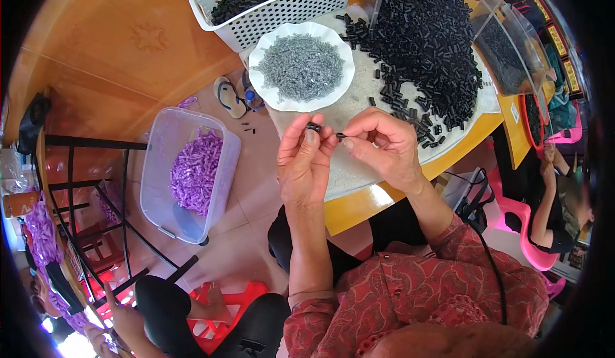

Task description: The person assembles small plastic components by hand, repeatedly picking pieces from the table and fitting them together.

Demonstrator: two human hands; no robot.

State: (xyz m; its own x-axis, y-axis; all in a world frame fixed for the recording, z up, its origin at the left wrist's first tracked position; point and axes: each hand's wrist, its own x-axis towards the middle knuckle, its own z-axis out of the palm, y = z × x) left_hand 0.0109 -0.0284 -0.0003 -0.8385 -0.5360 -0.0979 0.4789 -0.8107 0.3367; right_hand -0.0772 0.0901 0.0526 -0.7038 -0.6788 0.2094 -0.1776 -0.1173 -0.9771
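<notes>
My left hand (303, 169) pinches a small black plastic tube-like piece (314, 127) between thumb and fingers. Close beside it, my right hand (391, 153) grips a second small black piece (341, 135) at its fingertips. The two pieces are held near each other; whether they touch is too small to tell. Just beyond my hands, a white scalloped dish (257, 82) holds a heap of small clear plastic pieces (302, 66). A large pile of black tubular pieces (423, 44) spreads over the pale cloth on the table, with stray ones near my right hand.
A white perforated basket (282, 20) of black pieces stands behind the dish. Clear plastic dividers (512, 50) flank the pile. On the floor sit a clear bin (154, 198) of purple pieces and flip-flops (229, 97). Other people sit at lower left and far right.
</notes>
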